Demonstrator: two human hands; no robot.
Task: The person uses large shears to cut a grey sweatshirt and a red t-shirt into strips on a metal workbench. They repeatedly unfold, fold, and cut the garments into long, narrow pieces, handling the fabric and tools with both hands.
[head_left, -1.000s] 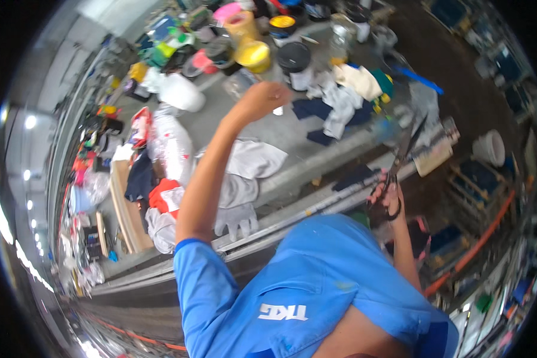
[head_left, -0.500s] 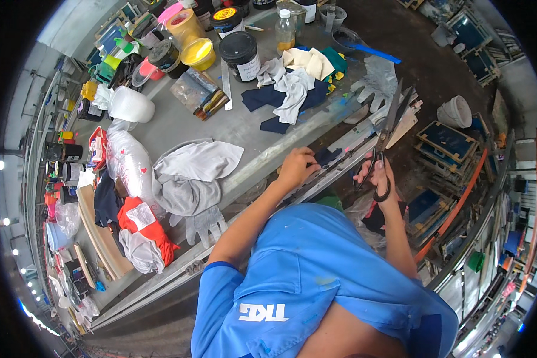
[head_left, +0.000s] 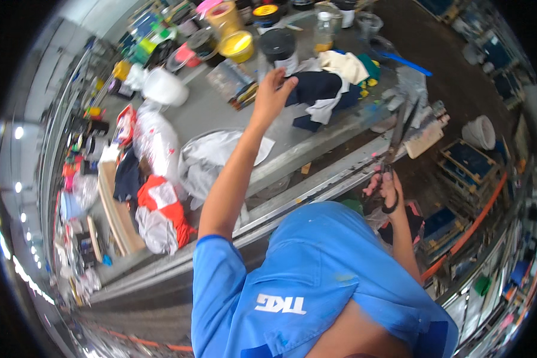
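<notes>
The left hand is loosely spread, thumb well apart from the fingers with nothing seen between them, just beside the navy cloth on the table; I cannot tell whether the thumb touches it. The right hand has its fingers wrapped around the handles of the scissors, which point away over the table's edge. Out at the left rim, the clutter is blurred and too small to sort. The grey cloth runs behind the left forearm, which covers part of it. The navy cloth hides some of the white cloth. The scissors' tips are hard to make out against the grey glove. Of the containers, the plastic bag is plump, its filling unclear; the white tub leans, its inside out of sight; the beige bucket is too blurred to read within; the yellow pot shows yellow at its top; the black tub gives no view inside; the bottle has amber liquid at the bottom; the clear cup is blurred; a blue stick juts from the dark bowl; and the white bucket stands on the floor, contents too small to tell
</notes>
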